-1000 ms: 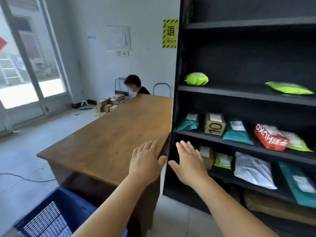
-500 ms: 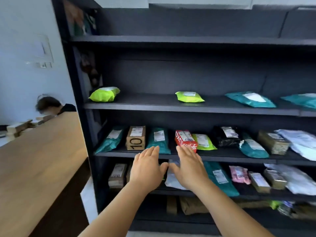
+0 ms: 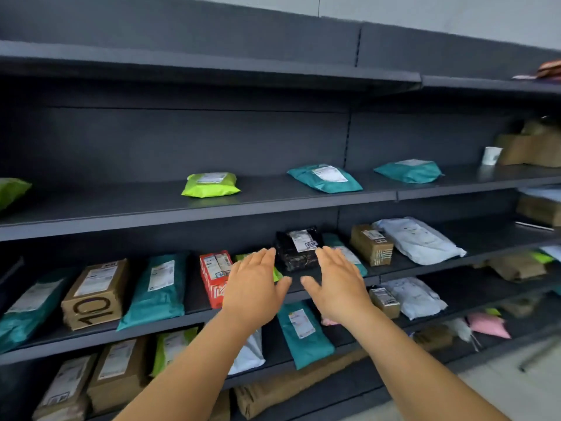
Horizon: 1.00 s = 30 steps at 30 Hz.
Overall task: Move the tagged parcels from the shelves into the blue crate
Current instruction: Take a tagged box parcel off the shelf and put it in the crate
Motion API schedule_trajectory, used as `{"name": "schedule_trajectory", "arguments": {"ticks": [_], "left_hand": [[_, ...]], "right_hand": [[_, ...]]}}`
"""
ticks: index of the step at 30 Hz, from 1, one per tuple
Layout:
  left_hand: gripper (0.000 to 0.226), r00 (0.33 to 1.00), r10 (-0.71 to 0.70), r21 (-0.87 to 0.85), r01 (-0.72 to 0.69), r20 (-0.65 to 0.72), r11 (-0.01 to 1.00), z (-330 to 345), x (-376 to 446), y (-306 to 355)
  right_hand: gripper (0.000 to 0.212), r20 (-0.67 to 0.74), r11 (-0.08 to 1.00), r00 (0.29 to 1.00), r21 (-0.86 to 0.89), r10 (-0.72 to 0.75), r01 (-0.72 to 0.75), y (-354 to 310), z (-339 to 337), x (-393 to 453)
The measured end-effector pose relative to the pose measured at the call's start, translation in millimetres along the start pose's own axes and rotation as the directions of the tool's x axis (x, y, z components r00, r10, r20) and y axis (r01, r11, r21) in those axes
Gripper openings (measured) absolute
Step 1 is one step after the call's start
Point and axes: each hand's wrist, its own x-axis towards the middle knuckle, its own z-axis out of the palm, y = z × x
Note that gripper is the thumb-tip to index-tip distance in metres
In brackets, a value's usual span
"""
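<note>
Black parcel [image 3: 299, 249] now between fingers [image 3: 263, 259]

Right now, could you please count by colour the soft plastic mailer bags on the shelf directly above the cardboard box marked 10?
Lime-green plastic mailer bags: 2 (one is cut off by the left edge of the view)
Teal plastic mailer bags: 2
Total: 4

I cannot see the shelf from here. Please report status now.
Left hand and right hand open, empty. Both reaching toward black parcel on middle shelf. No grip yet. Nothing blocking.
</note>
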Motion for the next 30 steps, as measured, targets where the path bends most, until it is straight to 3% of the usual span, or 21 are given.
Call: {"name": "schedule_trajectory", "arguments": {"ticks": [16, 19, 30], "left_hand": [[0.066, 0.934, 0.302, -0.175, -0.335, -0.190, 0.926, 53, 243, 96], [0.067, 0.923, 0.355, -0.213, -0.381, -0.151, 0.900, 74, 266, 120], [0.069, 0.924, 0.354, -0.285, -0.381, -0.144, 0.880, 146, 360, 212]], "right_hand": [[0.066, -0.320, 0.980, 0.926, 0.046, 0.198, -0.194, 138, -73, 172], [0.066, -0.312, 0.973, 0.922, 0.052, 0.228, -0.223, 162, -74, 193], [0.065, -0.368, 0.980, 0.909, 0.113, 0.195, -0.165, 283, -93, 289]]}}
